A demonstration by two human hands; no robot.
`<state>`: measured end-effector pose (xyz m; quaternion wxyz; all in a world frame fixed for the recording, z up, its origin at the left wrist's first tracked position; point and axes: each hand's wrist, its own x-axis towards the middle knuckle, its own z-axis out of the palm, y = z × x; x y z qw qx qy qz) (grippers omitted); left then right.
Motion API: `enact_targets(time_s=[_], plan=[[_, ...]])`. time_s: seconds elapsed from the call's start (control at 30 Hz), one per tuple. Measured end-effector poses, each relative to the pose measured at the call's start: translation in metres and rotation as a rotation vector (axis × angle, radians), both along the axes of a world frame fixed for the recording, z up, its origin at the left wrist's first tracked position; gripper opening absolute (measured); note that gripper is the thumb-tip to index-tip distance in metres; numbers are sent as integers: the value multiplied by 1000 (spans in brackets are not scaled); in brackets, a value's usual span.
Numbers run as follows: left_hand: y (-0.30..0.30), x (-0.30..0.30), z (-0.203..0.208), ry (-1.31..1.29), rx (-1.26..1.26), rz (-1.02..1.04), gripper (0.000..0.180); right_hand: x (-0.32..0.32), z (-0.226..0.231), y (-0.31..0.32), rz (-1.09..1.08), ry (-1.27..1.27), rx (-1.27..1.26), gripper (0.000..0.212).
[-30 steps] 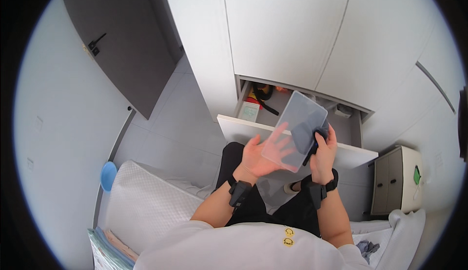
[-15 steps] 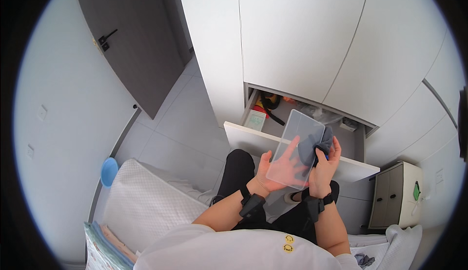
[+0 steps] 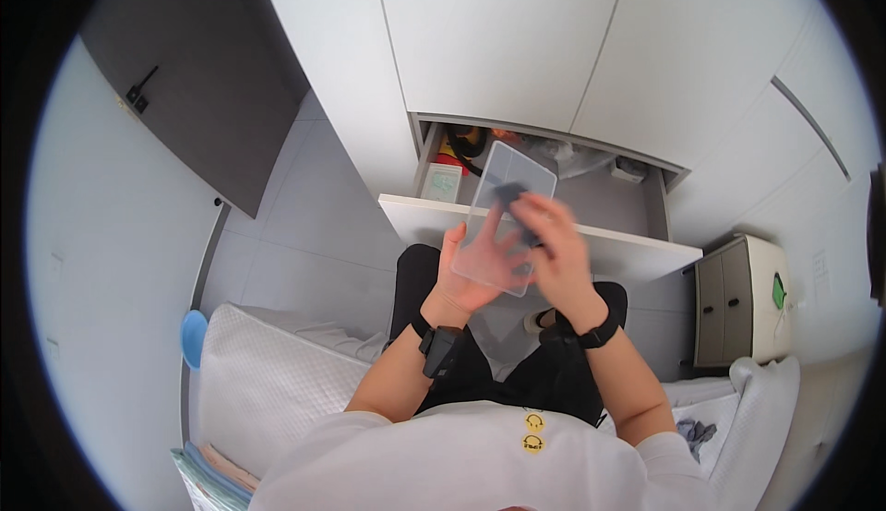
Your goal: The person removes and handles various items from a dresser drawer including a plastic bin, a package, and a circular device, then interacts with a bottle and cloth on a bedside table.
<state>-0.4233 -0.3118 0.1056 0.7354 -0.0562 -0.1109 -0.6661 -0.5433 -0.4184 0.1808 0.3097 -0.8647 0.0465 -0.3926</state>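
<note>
A thin, clear rectangular plastic lid (image 3: pixel 491 177) rests tilted on my left hand (image 3: pixel 466 276), above the front of an open drawer. Through the plastic I can see the left fingers spread beneath it, the thumb standing up beside its left edge. In my right hand (image 3: pixel 561 254) is a dark grey cloth (image 3: pixel 510 195), pressed to the lid's upper face. The right fingers are bent round the cloth and blurred by motion, covering part of it.
The white drawer (image 3: pixel 637 245) holds a black hose (image 3: pixel 468 142), a small white-green box (image 3: pixel 441 183) and plastic bags (image 3: pixel 581 158). A quilted bed edge (image 3: pixel 277 354) lies left, a blue basin (image 3: pixel 193 337) beyond it. A nightstand (image 3: pixel 724 303) stands right.
My right hand has shifted from the lid's right edge onto its face, carrying the cloth across it leftward. The whole view has turned slightly, and the lid now sits further left in it.
</note>
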Motion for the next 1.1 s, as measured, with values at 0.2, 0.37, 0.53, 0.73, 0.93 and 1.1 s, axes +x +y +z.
enact_targets(time_s=[0.2, 0.37, 0.53, 0.73, 0.93, 1.1], plan=[[11, -10, 19, -121, 193, 170, 64, 9, -14, 14, 134, 221, -255, 56], [16, -8, 17, -307, 102, 2, 82, 14, 0, -8, -123, 238, -343, 56], [7, -10, 30, -519, 125, 12, 97, 20, 2, -31, -295, 166, -216, 56], [8, 1, 41, -496, 114, 74, 100, 23, 4, -26, -385, 176, -205, 55], [8, -1, 6, -302, 42, -21, 92, 0, -26, -30, -330, 121, -296, 52], [20, -5, 33, -328, 109, 165, 79, -9, -9, 11, -32, 166, -147, 51]])
